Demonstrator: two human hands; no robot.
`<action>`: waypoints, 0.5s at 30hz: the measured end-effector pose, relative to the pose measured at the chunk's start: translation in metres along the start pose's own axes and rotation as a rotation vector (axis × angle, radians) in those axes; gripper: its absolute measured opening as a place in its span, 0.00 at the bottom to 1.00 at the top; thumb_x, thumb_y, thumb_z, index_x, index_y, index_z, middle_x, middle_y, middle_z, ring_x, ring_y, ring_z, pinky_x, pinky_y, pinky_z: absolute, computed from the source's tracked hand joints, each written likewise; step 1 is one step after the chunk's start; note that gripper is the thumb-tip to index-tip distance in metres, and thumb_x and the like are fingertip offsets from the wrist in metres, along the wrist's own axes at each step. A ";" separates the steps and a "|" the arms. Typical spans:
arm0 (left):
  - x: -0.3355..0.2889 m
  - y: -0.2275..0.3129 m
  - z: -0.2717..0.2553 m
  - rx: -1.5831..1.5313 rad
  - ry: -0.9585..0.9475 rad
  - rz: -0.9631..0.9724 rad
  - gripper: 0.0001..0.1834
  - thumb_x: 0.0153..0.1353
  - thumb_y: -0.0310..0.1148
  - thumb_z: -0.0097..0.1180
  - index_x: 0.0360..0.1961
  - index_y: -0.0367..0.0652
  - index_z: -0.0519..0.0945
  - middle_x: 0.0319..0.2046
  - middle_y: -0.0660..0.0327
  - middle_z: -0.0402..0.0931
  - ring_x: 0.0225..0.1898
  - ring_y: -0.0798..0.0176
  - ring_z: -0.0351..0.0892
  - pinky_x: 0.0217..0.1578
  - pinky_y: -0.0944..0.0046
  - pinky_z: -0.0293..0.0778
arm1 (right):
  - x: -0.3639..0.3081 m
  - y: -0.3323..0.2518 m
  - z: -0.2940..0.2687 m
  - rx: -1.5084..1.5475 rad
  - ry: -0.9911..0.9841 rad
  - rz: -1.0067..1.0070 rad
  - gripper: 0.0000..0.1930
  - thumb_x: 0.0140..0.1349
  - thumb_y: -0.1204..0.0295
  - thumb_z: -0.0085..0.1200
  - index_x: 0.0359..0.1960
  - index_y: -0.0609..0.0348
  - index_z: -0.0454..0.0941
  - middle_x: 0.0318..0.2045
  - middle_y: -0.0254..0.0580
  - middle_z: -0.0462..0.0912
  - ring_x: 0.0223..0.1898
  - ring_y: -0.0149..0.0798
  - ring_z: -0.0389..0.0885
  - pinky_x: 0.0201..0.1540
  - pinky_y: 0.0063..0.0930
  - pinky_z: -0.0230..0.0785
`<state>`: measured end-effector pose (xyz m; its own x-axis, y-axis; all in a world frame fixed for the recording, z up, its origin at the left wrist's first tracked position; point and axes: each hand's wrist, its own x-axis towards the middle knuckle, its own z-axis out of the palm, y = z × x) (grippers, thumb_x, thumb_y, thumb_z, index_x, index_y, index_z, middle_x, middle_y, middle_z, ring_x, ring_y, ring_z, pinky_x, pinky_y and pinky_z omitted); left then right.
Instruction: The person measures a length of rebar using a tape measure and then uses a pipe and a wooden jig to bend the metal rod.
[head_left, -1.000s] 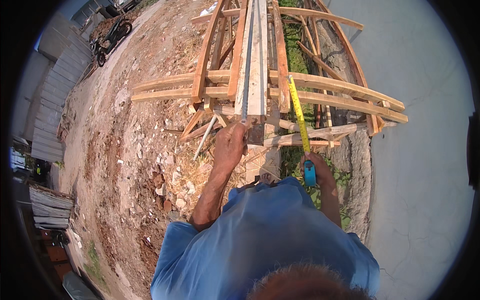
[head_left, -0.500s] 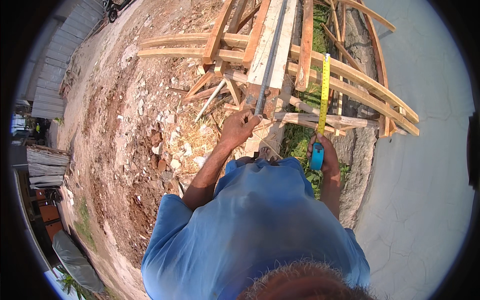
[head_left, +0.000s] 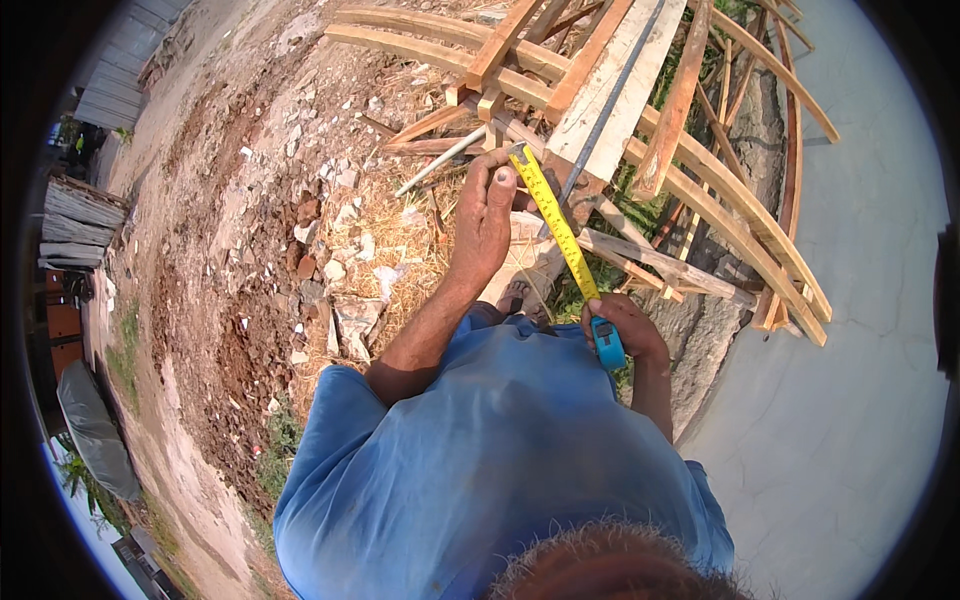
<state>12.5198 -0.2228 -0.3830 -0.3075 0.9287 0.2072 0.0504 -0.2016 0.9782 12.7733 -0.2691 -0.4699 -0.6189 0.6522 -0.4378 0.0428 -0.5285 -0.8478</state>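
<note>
My right hand (head_left: 632,328) is wrapped round the blue case of a tape measure (head_left: 607,345). Its yellow blade (head_left: 558,222) runs out up and leftward to my left hand (head_left: 485,220). There the thumb and fingers are closed at the blade's free end, some fingertips hidden behind it. A dark ribbed steel bar (head_left: 610,110) lies lengthwise along a pale wooden plank (head_left: 630,85), its near end just beyond the blade. Neither hand is seen gripping the bar now.
Long wooden beams (head_left: 720,165) cross under the plank as a rough trestle. A pale stick (head_left: 440,162) slants at left. Rubble and straw (head_left: 390,240) cover the ground there; a smooth grey surface (head_left: 830,400) lies at right. My bare foot (head_left: 515,295) shows below.
My left hand has let go of the steel bar's end and moved to the blade's tip. My right hand has brought the tape measure leftward, tilting the blade left. The view has shifted.
</note>
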 end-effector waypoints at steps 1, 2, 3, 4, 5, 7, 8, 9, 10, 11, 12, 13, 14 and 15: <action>0.003 -0.006 -0.002 0.031 0.024 0.016 0.26 0.71 0.51 0.44 0.48 0.35 0.76 0.30 0.60 0.72 0.33 0.68 0.72 0.36 0.66 0.70 | 0.002 0.005 0.001 -0.042 0.024 0.043 0.21 0.66 0.55 0.50 0.24 0.61 0.77 0.19 0.35 0.75 0.20 0.28 0.73 0.25 0.23 0.67; 0.002 -0.008 -0.006 0.066 0.001 -0.008 0.25 0.71 0.50 0.44 0.47 0.35 0.76 0.30 0.61 0.72 0.33 0.68 0.71 0.36 0.66 0.70 | 0.005 0.008 0.000 -0.061 -0.007 0.043 0.21 0.66 0.55 0.51 0.25 0.61 0.77 0.19 0.36 0.75 0.20 0.29 0.74 0.25 0.23 0.68; 0.000 -0.008 -0.011 0.100 -0.022 -0.032 0.25 0.71 0.50 0.45 0.46 0.35 0.77 0.30 0.61 0.72 0.33 0.68 0.71 0.36 0.66 0.69 | 0.007 0.010 -0.001 -0.079 -0.037 0.043 0.21 0.65 0.54 0.51 0.26 0.60 0.77 0.19 0.37 0.76 0.21 0.30 0.75 0.25 0.24 0.69; -0.002 -0.009 -0.014 0.135 -0.046 -0.057 0.25 0.71 0.50 0.45 0.44 0.35 0.77 0.29 0.62 0.72 0.33 0.68 0.70 0.36 0.66 0.69 | 0.010 0.011 0.000 -0.096 -0.066 0.044 0.21 0.65 0.53 0.51 0.27 0.60 0.76 0.20 0.38 0.77 0.21 0.31 0.76 0.25 0.25 0.70; -0.005 -0.010 -0.014 0.121 -0.067 -0.020 0.21 0.69 0.46 0.49 0.41 0.34 0.79 0.29 0.61 0.73 0.32 0.70 0.70 0.34 0.66 0.68 | 0.012 0.013 0.002 -0.070 -0.034 0.026 0.21 0.65 0.52 0.51 0.27 0.60 0.76 0.20 0.38 0.76 0.21 0.31 0.76 0.25 0.26 0.70; -0.017 -0.021 -0.004 0.058 -0.126 -0.056 0.18 0.67 0.43 0.54 0.38 0.35 0.79 0.28 0.62 0.73 0.31 0.71 0.69 0.32 0.66 0.67 | 0.012 0.008 0.007 -0.019 -0.010 -0.002 0.22 0.65 0.51 0.51 0.28 0.60 0.76 0.19 0.38 0.76 0.21 0.32 0.76 0.25 0.26 0.70; -0.024 -0.025 -0.001 0.029 -0.154 -0.077 0.16 0.66 0.41 0.56 0.36 0.36 0.80 0.27 0.62 0.73 0.30 0.71 0.69 0.32 0.66 0.67 | 0.012 0.003 0.012 0.009 0.000 -0.015 0.22 0.65 0.51 0.51 0.28 0.60 0.76 0.19 0.38 0.76 0.21 0.32 0.76 0.24 0.26 0.70; -0.031 -0.027 -0.002 0.091 -0.260 -0.087 0.14 0.65 0.39 0.56 0.34 0.36 0.79 0.27 0.63 0.74 0.30 0.73 0.69 0.31 0.67 0.67 | 0.012 -0.002 0.016 0.034 0.007 -0.035 0.23 0.65 0.50 0.51 0.29 0.60 0.76 0.19 0.38 0.76 0.20 0.32 0.76 0.24 0.26 0.70; -0.039 -0.028 -0.002 0.154 -0.363 -0.101 0.12 0.64 0.38 0.56 0.33 0.37 0.79 0.27 0.65 0.75 0.30 0.74 0.69 0.30 0.68 0.66 | 0.012 -0.004 0.021 0.061 0.012 -0.050 0.23 0.65 0.49 0.51 0.30 0.60 0.76 0.19 0.38 0.75 0.20 0.32 0.76 0.24 0.27 0.70; -0.044 -0.028 -0.003 0.216 -0.467 -0.116 0.11 0.63 0.36 0.57 0.31 0.38 0.78 0.27 0.66 0.75 0.29 0.76 0.69 0.30 0.69 0.66 | 0.012 -0.007 0.025 0.088 0.017 -0.066 0.24 0.65 0.48 0.50 0.30 0.60 0.76 0.19 0.38 0.75 0.20 0.32 0.76 0.23 0.27 0.69; -0.046 -0.027 -0.003 0.214 -0.519 -0.212 0.10 0.63 0.35 0.57 0.30 0.38 0.78 0.27 0.66 0.75 0.29 0.76 0.69 0.29 0.69 0.66 | 0.012 -0.011 0.028 0.102 0.014 -0.068 0.24 0.66 0.48 0.49 0.31 0.60 0.76 0.20 0.37 0.76 0.20 0.32 0.76 0.24 0.26 0.69; -0.049 -0.023 -0.004 0.208 -0.569 -0.316 0.09 0.62 0.34 0.58 0.30 0.38 0.78 0.27 0.66 0.76 0.28 0.76 0.70 0.29 0.70 0.66 | 0.012 -0.013 0.031 0.117 0.011 -0.063 0.24 0.67 0.47 0.48 0.32 0.59 0.76 0.20 0.37 0.76 0.21 0.31 0.76 0.24 0.25 0.70; -0.052 -0.021 -0.005 0.201 -0.619 -0.419 0.09 0.62 0.33 0.58 0.30 0.38 0.78 0.27 0.66 0.76 0.28 0.76 0.70 0.28 0.70 0.67 | 0.012 -0.014 0.033 0.133 0.009 -0.057 0.25 0.67 0.47 0.47 0.33 0.59 0.77 0.21 0.36 0.77 0.22 0.30 0.76 0.25 0.25 0.70; -0.057 -0.022 -0.005 0.134 -0.607 -0.336 0.08 0.62 0.32 0.58 0.30 0.39 0.78 0.26 0.66 0.76 0.28 0.76 0.70 0.29 0.69 0.68 | 0.013 -0.014 0.036 0.134 0.014 -0.060 0.26 0.67 0.46 0.46 0.33 0.59 0.76 0.21 0.36 0.77 0.21 0.31 0.76 0.25 0.25 0.70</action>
<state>12.5315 -0.2724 -0.4168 0.2550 0.9515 -0.1721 0.1740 0.1299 0.9761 12.7365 -0.2728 -0.4534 -0.6064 0.6918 -0.3920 -0.1001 -0.5554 -0.8255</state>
